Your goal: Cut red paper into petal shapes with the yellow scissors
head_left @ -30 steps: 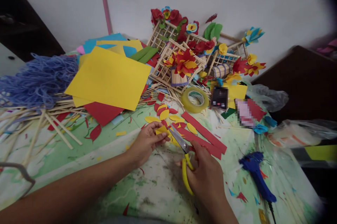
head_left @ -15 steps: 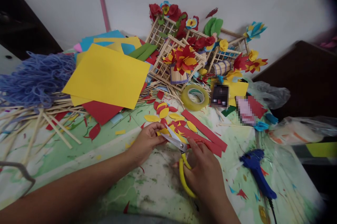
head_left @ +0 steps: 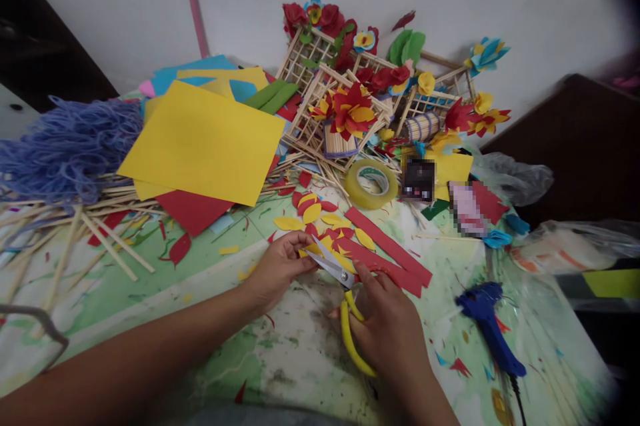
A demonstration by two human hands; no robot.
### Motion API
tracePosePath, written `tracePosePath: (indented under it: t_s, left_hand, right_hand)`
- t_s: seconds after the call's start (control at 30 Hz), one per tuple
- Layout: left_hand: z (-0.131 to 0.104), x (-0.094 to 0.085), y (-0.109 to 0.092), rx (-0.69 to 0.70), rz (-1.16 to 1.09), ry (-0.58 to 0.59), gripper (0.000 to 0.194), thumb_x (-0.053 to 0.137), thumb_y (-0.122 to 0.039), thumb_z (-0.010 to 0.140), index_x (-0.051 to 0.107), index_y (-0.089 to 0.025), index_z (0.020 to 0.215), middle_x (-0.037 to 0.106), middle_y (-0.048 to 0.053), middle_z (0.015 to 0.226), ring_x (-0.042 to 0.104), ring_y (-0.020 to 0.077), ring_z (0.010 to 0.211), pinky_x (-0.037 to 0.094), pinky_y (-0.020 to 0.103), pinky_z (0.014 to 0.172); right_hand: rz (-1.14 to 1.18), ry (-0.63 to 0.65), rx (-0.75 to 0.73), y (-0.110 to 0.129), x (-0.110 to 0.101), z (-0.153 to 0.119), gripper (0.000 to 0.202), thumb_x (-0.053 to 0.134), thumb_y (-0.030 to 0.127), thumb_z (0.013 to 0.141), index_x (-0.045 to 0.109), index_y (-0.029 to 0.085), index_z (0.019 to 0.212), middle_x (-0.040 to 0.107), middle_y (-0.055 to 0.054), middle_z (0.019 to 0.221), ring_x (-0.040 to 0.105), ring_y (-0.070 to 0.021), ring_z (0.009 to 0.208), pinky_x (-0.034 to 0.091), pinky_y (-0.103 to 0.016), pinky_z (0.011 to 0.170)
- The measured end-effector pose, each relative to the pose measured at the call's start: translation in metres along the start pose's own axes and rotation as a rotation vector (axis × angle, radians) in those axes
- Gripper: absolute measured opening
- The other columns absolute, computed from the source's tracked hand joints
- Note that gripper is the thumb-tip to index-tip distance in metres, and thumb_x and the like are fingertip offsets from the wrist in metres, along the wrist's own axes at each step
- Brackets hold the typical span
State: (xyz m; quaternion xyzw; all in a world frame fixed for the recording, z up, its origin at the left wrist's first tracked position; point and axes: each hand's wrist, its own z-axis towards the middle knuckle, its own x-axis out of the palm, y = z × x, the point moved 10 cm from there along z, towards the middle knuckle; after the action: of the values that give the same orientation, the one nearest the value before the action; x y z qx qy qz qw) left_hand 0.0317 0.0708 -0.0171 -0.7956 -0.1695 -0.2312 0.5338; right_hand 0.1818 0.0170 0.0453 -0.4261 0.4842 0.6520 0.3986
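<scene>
My right hand (head_left: 387,323) is closed around the yellow handles of a pair of scissors (head_left: 344,277), whose blades point up and left, slightly apart. My left hand (head_left: 283,266) pinches a small piece of yellow paper (head_left: 311,253) right at those blades. Part of the paper is hidden by the fingers and the blades. Just beyond the hands lies a loose pile of red and yellow petal-shaped paper cutouts (head_left: 311,213). Two red paper strips (head_left: 390,246) lie to the right of the pile, close to my right hand.
Large yellow sheets (head_left: 205,143) lie on bamboo sticks at left, beside blue yarn (head_left: 70,149). Stick frames with paper flowers (head_left: 350,113) stand against the wall. A tape roll (head_left: 371,184) sits in front of them. A blue glue gun (head_left: 493,326) lies at right.
The scissor blades have drawn slightly closer together at the yellow paper. Both hands stay nearly in place, and the view has shifted slightly.
</scene>
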Motion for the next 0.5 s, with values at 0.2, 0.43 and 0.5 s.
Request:
tracePosePath:
  t_s: [0.2,0.43,0.5]
  left_hand:
    - [0.0028,-0.0012,0.0005,0.012,0.002,0.018,0.031,0.079,-0.012,0.055,0.057,-0.015,0.077,0.062,-0.003,0.073,0.059,0.0085,0.062,0.048,0.018,0.057]
    - [0.0032,0.0003,0.0003,0.02,0.028,0.053,0.031,0.078,-0.013,0.057,0.056,-0.016,0.078,0.061,-0.004,0.067,0.059,0.0088,0.058,0.048,0.019,0.056]
    - [0.0035,-0.0004,-0.0008,0.025,0.036,0.048,0.032,0.079,-0.013,0.057,0.056,-0.016,0.079,0.061,-0.004,0.067,0.058,0.0088,0.057,0.048,0.02,0.056]
  right_hand:
    - [0.006,0.039,0.011,-0.0009,0.0025,0.0007,0.056,0.065,0.038,0.071,0.054,0.02,0.123,0.063,-0.011,0.098,0.061,-0.0256,0.084,0.051,-0.037,0.068]
    - [0.052,0.094,0.056,-0.0045,0.0045,0.0007,0.053,0.063,0.036,0.072,0.056,0.019,0.121,0.066,-0.008,0.091,0.063,-0.0225,0.076,0.05,-0.032,0.061]
    - [0.065,0.098,0.047,-0.0053,0.0053,0.0002,0.054,0.063,0.036,0.071,0.056,0.019,0.122,0.067,-0.008,0.092,0.063,-0.022,0.076,0.05,-0.03,0.059]
